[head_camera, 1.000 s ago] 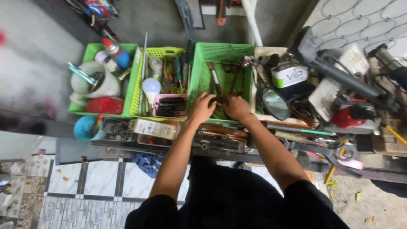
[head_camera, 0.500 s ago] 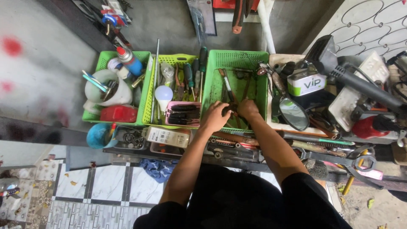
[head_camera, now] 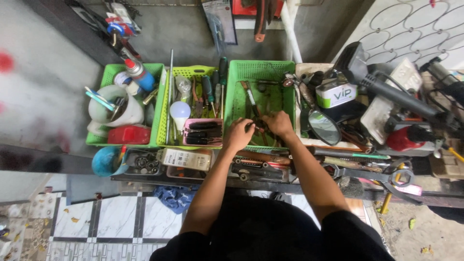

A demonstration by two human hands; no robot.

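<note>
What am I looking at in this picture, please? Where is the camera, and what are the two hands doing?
The camera sits on a person's head and looks straight down, so you see that person's own two arms from above. There is no machine here, only bare hands.

Both hands reach into the right green basket, one of three in a row on a crowded workbench. The left hand and the right hand meet over a small dark tool; the fingers hide most of it, so I cannot tell exactly what it is or which hand grips it.

The middle basket holds screwdrivers and a light bulb. The left basket holds a white jug and a spray can. Right of the hands lie a round mirror and wrenches.
</note>
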